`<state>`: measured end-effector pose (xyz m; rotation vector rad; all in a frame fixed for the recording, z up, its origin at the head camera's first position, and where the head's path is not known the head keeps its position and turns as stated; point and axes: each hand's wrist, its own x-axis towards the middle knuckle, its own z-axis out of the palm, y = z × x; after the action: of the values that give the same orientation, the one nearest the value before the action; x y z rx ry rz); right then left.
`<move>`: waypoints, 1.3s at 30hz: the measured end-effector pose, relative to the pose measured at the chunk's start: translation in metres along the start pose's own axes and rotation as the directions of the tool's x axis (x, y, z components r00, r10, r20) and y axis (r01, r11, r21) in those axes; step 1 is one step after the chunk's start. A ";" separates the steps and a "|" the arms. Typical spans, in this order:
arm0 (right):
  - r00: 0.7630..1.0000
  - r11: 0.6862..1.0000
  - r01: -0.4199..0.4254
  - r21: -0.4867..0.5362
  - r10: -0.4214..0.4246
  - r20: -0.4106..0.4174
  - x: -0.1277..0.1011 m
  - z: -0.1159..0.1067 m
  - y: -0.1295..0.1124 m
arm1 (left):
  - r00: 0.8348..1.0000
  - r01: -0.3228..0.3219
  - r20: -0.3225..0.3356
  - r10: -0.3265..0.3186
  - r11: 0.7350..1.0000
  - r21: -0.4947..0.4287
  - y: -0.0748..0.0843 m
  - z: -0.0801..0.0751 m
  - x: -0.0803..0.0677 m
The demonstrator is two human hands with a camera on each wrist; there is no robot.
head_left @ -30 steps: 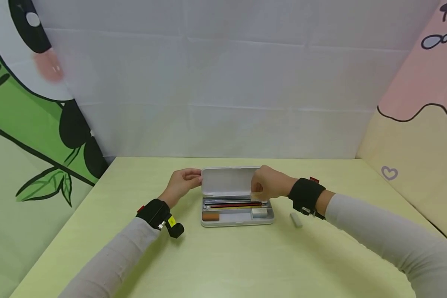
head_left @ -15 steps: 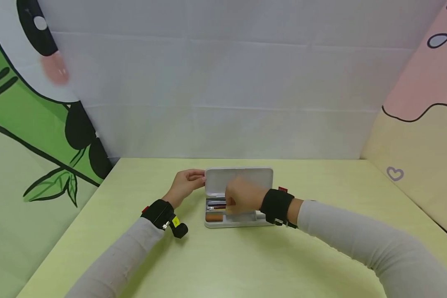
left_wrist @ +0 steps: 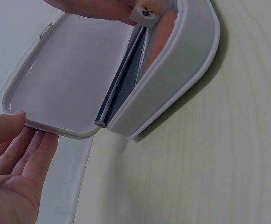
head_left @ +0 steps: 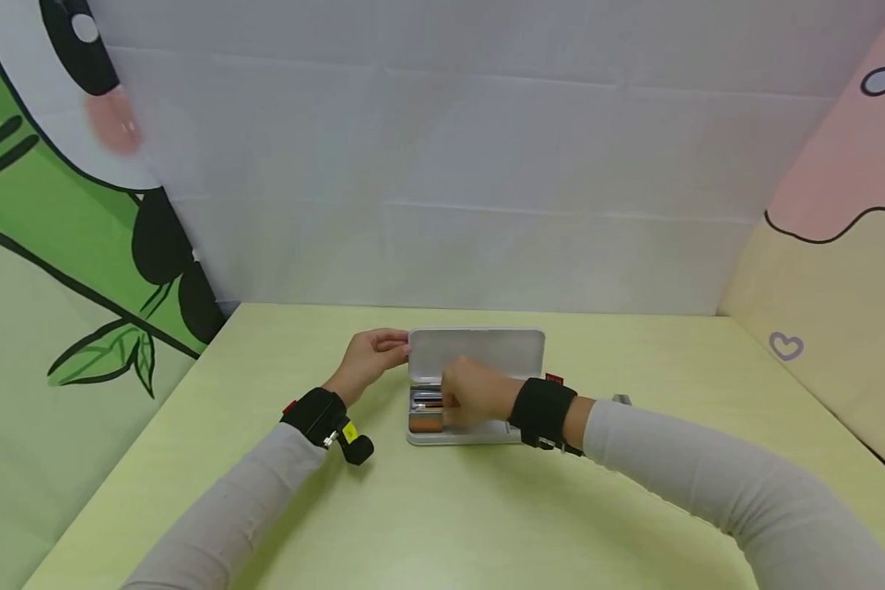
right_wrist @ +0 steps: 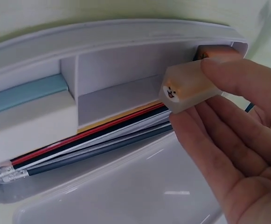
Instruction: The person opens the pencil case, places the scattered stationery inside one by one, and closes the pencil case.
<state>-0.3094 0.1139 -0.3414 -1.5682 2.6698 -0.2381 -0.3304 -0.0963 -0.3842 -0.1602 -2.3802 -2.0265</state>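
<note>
A white pencil case (head_left: 463, 436) lies open mid-table, its lid (head_left: 476, 352) standing up. My left hand (head_left: 374, 354) pinches the lid's left corner; in the left wrist view its thumb and fingers (left_wrist: 32, 128) clamp the lid (left_wrist: 70, 79) edge. My right hand (head_left: 474, 393) hovers over the tray's left half. It pinches a small cream eraser (right_wrist: 191, 84) with a dog face above the middle compartment (right_wrist: 116, 88). Pencils (right_wrist: 88, 144) lie along the tray's hinge side. An orange eraser (right_wrist: 217, 51) sits at one end, a white eraser (right_wrist: 28, 126) at the other.
A small grey piece (head_left: 621, 399) lies on the yellow-green table (head_left: 442, 524) just right of the case, partly hidden by my right sleeve. Cloth walls close in the table at the back and both sides.
My right hand has moved left from the case's right end to over its left half, carrying the small eraser. The left hand still holds the lid.
</note>
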 end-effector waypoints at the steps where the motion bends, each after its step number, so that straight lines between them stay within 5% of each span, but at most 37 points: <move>1: 1.000 1.000 -0.001 0.002 0.001 0.000 -0.001 0.000 0.000 | 1.000 0.002 0.001 -0.002 1.000 0.001 0.000 0.000 0.000; 24: 0.999 0.997 -0.042 0.067 0.040 0.025 -0.006 0.002 0.005 | 1.000 0.009 -0.005 -0.009 1.000 0.003 0.002 0.001 0.000; 39: 0.982 0.983 -0.184 0.024 0.185 -0.051 -0.063 -0.011 0.049 | 1.000 0.003 0.012 -0.003 1.000 -0.006 0.003 0.000 -0.002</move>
<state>-0.3217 0.1937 -0.3406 -1.3160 2.8204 -0.3014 -0.3281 -0.0954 -0.3811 -0.1694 -2.3834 -2.0403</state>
